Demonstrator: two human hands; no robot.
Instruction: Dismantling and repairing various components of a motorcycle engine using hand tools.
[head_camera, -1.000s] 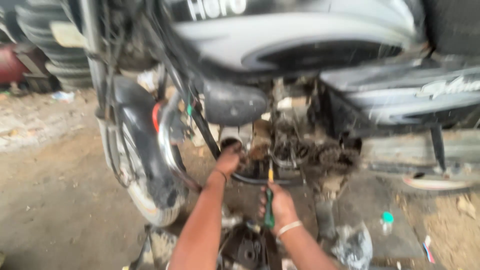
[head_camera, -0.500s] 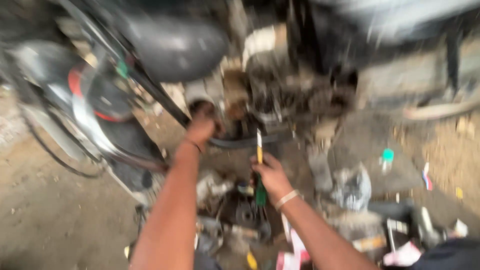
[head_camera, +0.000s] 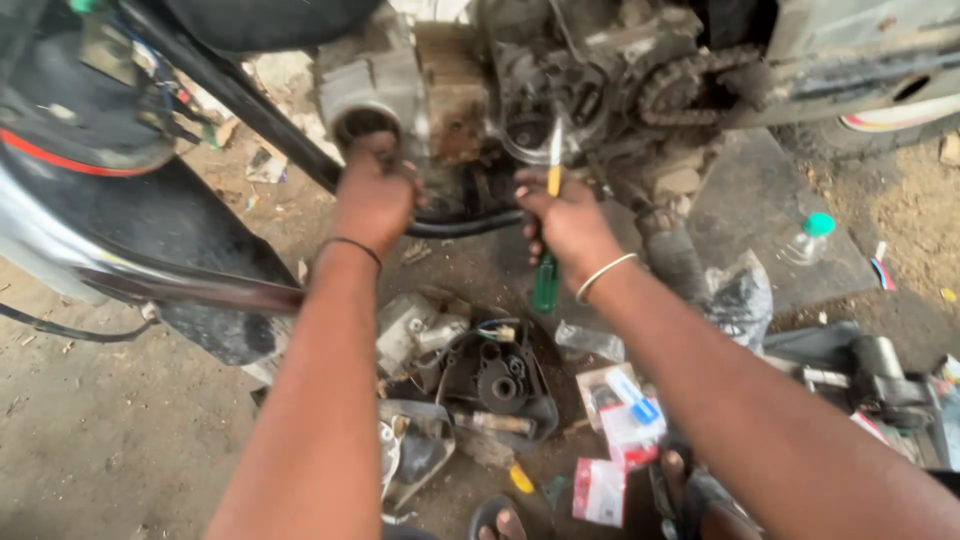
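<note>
My left hand (head_camera: 372, 196) presses against the lower part of a motorcycle engine (head_camera: 470, 90), fingers curled around a part under the cylinder opening. My right hand (head_camera: 570, 222) grips a screwdriver (head_camera: 546, 270) with a green and yellow handle; its metal shaft points up into the open engine side, near the chain and sprocket (head_camera: 685, 80). A black frame tube (head_camera: 255, 105) runs diagonally left of my left hand.
The front wheel and mudguard (head_camera: 150, 240) fill the left. On the dirt floor below lie a black engine cover (head_camera: 500, 375), metal parts (head_camera: 415, 325), small packets (head_camera: 620, 400) and plastic bags (head_camera: 740, 295). A plastic bottle with a green cap (head_camera: 808, 238) lies on the right slab.
The view has moved down and closer to the engine. Both hands stay at the engine; the screwdriver remains in my right hand, its tip now up against the open engine side.
</note>
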